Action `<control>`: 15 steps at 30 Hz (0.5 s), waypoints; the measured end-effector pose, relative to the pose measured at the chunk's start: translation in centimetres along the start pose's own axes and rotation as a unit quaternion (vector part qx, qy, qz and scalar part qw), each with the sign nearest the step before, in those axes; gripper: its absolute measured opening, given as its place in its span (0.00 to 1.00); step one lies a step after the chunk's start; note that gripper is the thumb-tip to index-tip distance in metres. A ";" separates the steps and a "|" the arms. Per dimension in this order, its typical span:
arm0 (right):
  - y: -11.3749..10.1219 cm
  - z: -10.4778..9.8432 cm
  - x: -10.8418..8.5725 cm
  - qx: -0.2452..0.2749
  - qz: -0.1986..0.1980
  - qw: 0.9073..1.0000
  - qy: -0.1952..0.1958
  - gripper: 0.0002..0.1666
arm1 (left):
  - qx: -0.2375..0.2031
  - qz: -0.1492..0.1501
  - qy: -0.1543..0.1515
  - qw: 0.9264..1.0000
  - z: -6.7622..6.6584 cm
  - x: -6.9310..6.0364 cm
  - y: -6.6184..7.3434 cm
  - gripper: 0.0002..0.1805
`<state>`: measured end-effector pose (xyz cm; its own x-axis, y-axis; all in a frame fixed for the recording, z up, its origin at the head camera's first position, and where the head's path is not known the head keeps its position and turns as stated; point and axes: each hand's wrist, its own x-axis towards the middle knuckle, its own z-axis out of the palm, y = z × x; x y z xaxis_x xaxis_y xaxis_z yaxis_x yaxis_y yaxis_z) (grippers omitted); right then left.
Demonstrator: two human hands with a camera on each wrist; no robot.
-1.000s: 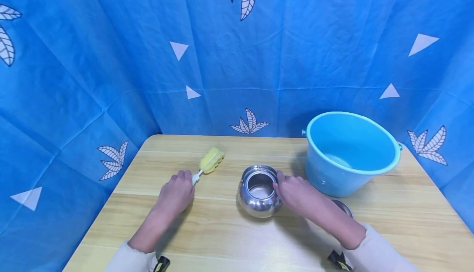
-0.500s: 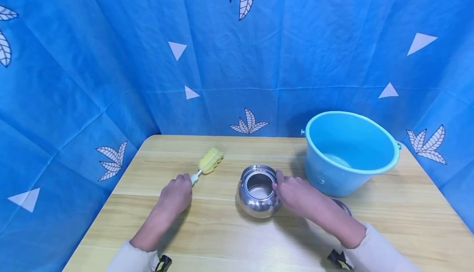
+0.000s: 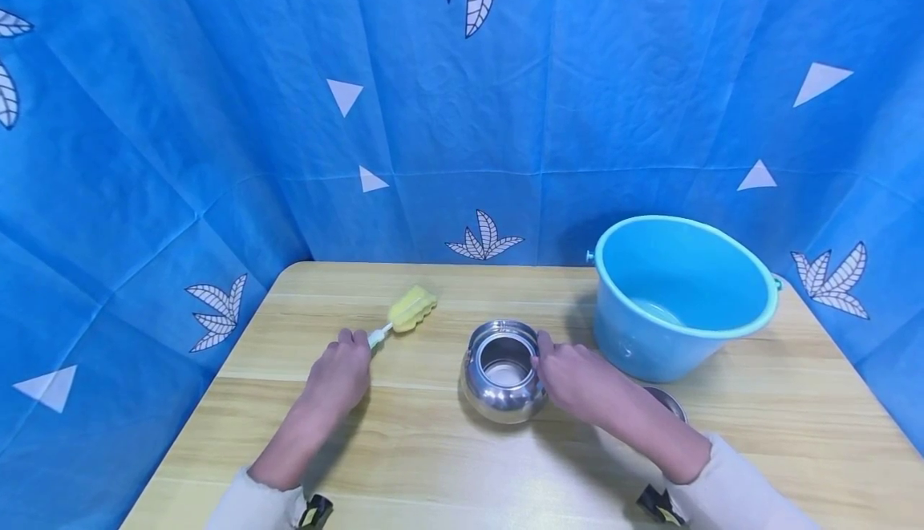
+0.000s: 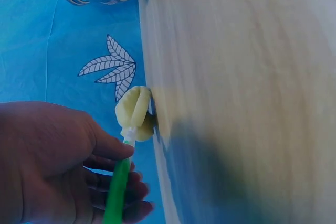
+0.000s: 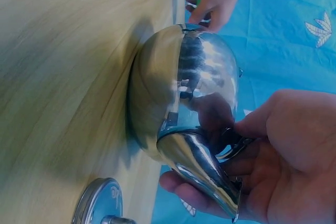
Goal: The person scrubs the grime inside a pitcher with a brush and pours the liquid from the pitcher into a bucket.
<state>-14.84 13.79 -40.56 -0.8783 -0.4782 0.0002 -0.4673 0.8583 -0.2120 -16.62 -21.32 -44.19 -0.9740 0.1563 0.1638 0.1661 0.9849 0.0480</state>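
A sponge brush with a yellow head (image 3: 412,309) and green-and-white handle (image 3: 378,336) is held by my left hand (image 3: 339,374). In the left wrist view, the thumb and fingers of that hand (image 4: 68,166) curl round the green handle (image 4: 118,187). The shiny steel kettle (image 3: 504,382) stands upright and lidless on the table, its round mouth facing up. At its right side my right hand (image 3: 585,382) grips it; in the right wrist view the fingers of this hand (image 5: 283,161) wrap about the spout (image 5: 202,169), with the thumb at the handle's base.
A light blue bucket (image 3: 667,345) stands at the back right of the wooden table (image 3: 433,466). The round steel lid (image 5: 105,203) lies by the right forearm, partly hidden in the head view. A blue patterned cloth (image 3: 462,113) hangs behind the table.
My left hand has shifted slightly left and up, and the brush handle lies at a flatter angle. The right hand and the kettle stay in place.
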 end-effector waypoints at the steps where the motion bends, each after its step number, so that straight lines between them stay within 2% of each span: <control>1: 0.0 0.0 0.0 -0.003 0.000 1.000 0.003 0.30 | 0.000 0.003 0.007 1.000 0.0 0.0 0.0 0.05; 7: 0.0 0.3 0.0 -0.021 -0.005 0.999 0.024 0.29 | 0.002 0.017 0.044 0.999 0.2 0.1 0.0 0.04; 15: 0.0 0.3 0.1 -0.018 0.002 1.000 0.018 0.28 | -0.006 0.010 0.045 0.999 -0.2 0.2 0.2 0.05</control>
<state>-14.85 13.67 -40.81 -0.8827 -0.4686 0.0355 -0.4671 0.8663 -0.1771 -16.75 -21.08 -43.98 -0.9526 0.1680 0.2536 0.1879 0.9806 0.0562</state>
